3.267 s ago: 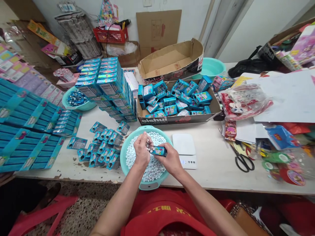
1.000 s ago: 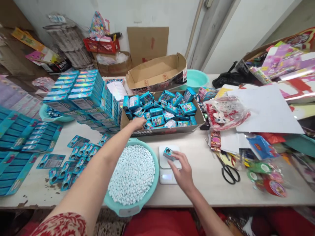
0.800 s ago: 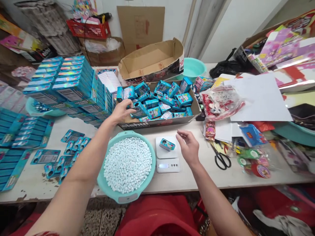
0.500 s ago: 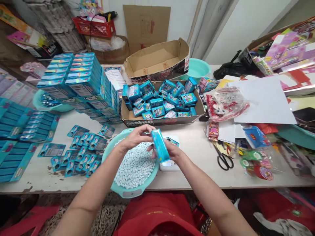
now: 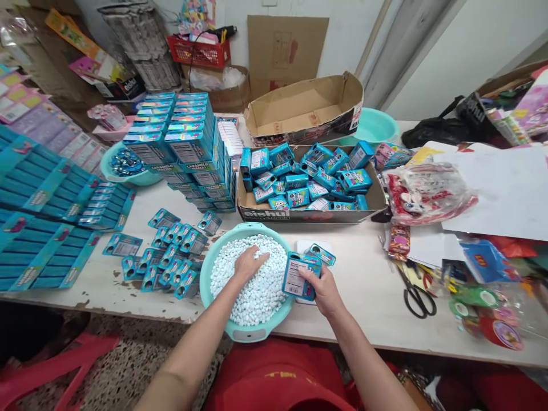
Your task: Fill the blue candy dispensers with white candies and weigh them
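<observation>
My left hand (image 5: pixel 248 265) reaches into a turquoise bowl (image 5: pixel 248 333) full of small pale candies (image 5: pixel 257 297). Its thumb and a finger show apart, while the other fingertips are sunk among the candies. At the bowl's right rim, my right hand (image 5: pixel 326 288) grips a small blue candy box (image 5: pixel 299 275), thumb across the printed panel. A blue packaging piece with a dark round opening (image 5: pixel 323 254) lies just behind this hand, over a white device (image 5: pixel 305 246) that is mostly hidden.
Behind the bowl stands a carton (image 5: pixel 308 216) of filled-looking blue boxes. Flat blue packs (image 5: pixel 171 257) lie left, below a tall box stack (image 5: pixel 188 148). Black scissors (image 5: pixel 419 299), a plastic bag (image 5: pixel 428 194) and white sheets (image 5: pixel 500 182) lie right.
My left hand has let go of the blue box and moved down into the candies. My right hand has turned the box, showing its printed panel. The view has shifted left.
</observation>
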`<state>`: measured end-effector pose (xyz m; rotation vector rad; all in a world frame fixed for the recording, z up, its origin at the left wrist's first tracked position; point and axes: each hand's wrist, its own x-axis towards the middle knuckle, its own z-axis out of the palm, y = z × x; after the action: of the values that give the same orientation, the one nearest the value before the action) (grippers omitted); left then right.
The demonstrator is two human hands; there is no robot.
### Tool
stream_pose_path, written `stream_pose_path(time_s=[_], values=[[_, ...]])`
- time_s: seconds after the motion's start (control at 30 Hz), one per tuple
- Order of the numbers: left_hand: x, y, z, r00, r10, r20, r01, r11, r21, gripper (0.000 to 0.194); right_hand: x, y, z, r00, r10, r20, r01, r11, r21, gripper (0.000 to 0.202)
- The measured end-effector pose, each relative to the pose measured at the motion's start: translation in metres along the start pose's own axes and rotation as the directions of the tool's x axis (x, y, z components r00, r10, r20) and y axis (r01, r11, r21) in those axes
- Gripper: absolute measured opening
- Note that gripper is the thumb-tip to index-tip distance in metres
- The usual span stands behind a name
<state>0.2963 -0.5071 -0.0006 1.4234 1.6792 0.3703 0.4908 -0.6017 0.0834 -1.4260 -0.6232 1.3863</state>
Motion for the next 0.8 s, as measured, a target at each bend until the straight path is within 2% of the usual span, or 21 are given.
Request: stream_pose_path(time_s=[0.1,0.3,0.37,0.47,0.5,0.57,0.67,0.8], values=[[-0.006,0.002,-0.002,0.991,-0.127,0.034,0.132,0.949,-0.285,0.037,0.002,-0.002,0.007,0.984,-0.177,0.016,0.175,0.941,-0.289,0.04],[-0.022,0.007,-0.014,0.98,-0.137,0.145,0.195,0.814,-0.547,0.04,0.002,-0.005,0.016,0.911,-0.382,0.156,0.392,0.684,-0.616,0.035],[-0.03,0.018,-0.022,0.966,-0.165,0.198,0.256,0.7,-0.666,0.037,-0.001,-0.006,0.021,0.879,-0.423,0.219,0.449,0.585,-0.676,0.031],[-0.044,0.042,-0.038,0.947,-0.164,0.275,0.319,0.411,-0.854,0.03,-0.005,-0.006,0.032,0.831,-0.466,0.304,0.521,0.462,-0.717,0.026],[-0.049,0.051,-0.043,0.955,-0.147,0.259,0.294,0.337,-0.894,0.029,-0.007,-0.006,0.036,0.819,-0.471,0.329,0.539,0.434,-0.722,0.025],[-0.058,0.065,-0.049,0.983,-0.104,0.154,0.178,0.282,-0.943,0.028,-0.008,-0.005,0.046,0.802,-0.466,0.374,0.567,0.399,-0.72,0.022],[-0.066,0.076,-0.051,0.997,-0.076,-0.014,0.007,0.28,-0.96,0.026,-0.008,-0.002,0.058,0.788,-0.467,0.403,0.589,0.379,-0.714,0.021],[-0.067,0.075,-0.05,0.994,-0.079,-0.078,-0.053,0.286,-0.957,0.024,-0.005,0.0,0.066,0.796,-0.458,0.397,0.577,0.374,-0.726,0.023]])
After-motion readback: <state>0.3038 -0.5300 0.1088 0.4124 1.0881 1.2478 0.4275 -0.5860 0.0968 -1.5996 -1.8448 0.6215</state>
